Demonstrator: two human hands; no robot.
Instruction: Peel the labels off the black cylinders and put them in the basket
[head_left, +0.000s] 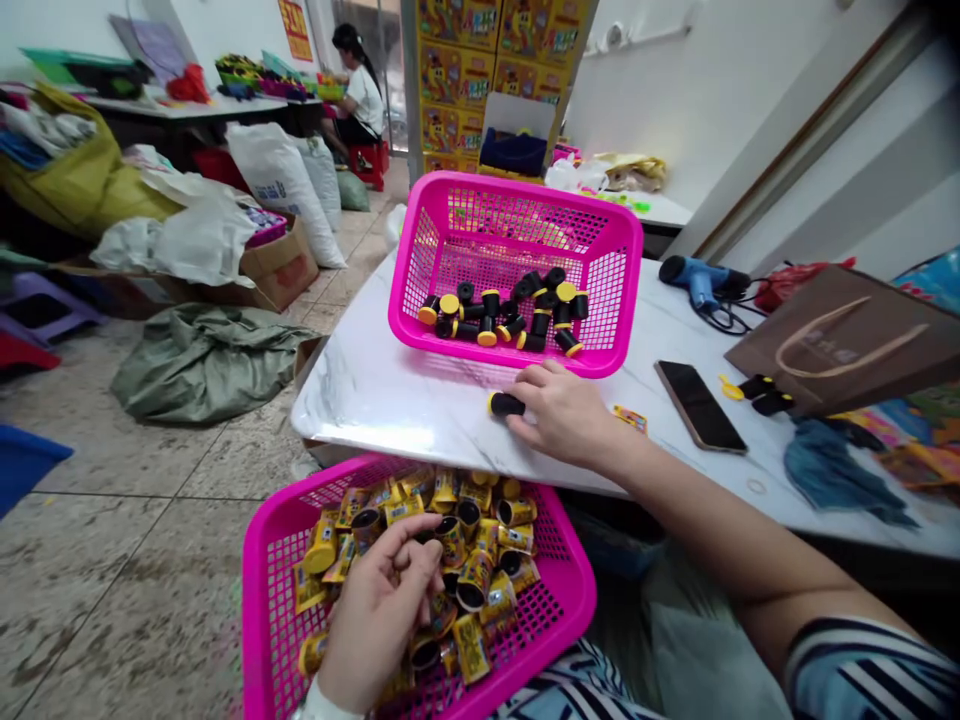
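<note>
On the white marbled table, my right hand (559, 410) has its fingers around a black cylinder with a yellow end (504, 404). Just behind it stands a pink basket (517, 361) holding several black cylinders with yellow caps (540, 318). A second pink basket (259, 600) is nearer me, below the table edge, with several yellow-labelled cylinders (474, 580) heaped in it. Over this heap is my left hand (386, 600), thumb and forefinger close together; whether something small is between them cannot be made out. A small yellow label (631, 418) lies right of my right hand.
A phone (699, 405), a blue heat gun (703, 280), a brown paper bag (847, 340) and a blue cloth (844, 470) lie to the right. Sacks and boxes stand at left. A person (361, 95) sits far behind.
</note>
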